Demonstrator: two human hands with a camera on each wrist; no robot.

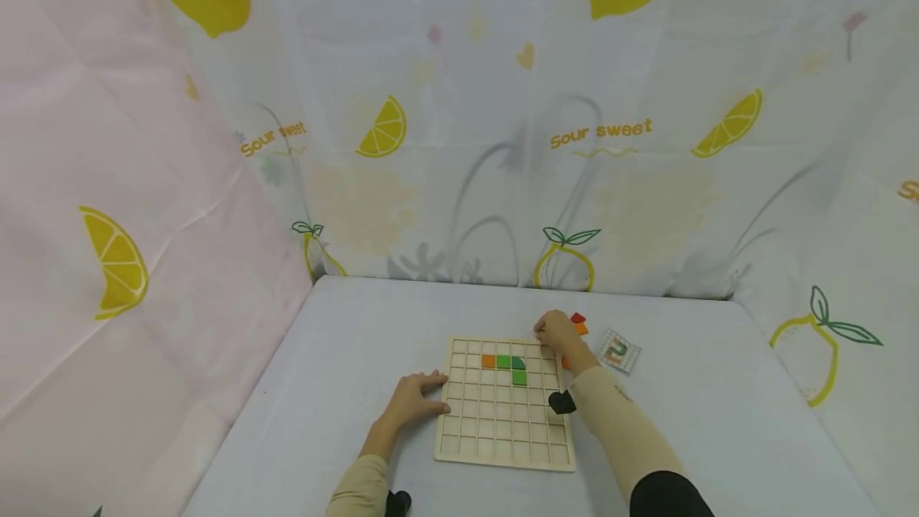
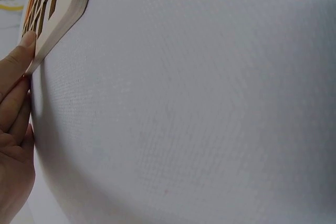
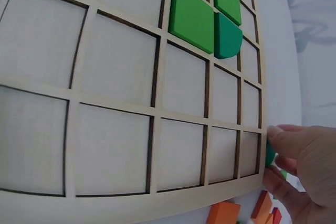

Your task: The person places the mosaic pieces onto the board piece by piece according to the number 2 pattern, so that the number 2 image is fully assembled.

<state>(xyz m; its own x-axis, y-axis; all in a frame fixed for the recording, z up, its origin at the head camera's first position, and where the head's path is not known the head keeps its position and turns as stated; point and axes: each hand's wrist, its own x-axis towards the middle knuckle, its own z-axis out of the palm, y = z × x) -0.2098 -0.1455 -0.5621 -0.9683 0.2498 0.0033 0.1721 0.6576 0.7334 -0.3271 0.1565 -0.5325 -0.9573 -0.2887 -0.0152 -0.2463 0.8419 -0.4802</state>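
Observation:
A wooden grid board (image 1: 474, 447) lies on the white table. In its cells sit an orange square (image 1: 488, 361), a green square (image 1: 503, 361), a teal quarter-round piece (image 1: 518, 363) and another green square (image 1: 519, 378) below that. My left hand (image 1: 411, 399) rests at the board's left edge, thumb and fingers apart, fingertips on the rim. At the far right corner, my right hand (image 1: 556, 331) pinches a teal piece (image 3: 270, 155) between thumb and fingers, right by the board's outer edge. Most of that piece is hidden by the fingers.
Loose orange pieces (image 3: 223, 213) and a red piece (image 1: 577, 317) lie beside the board's right side, partly behind the right hand. Farther right is a small pattern card (image 1: 619, 351) with a coloured grid figure. A lemon-print curtain (image 1: 445, 206) stands behind the table.

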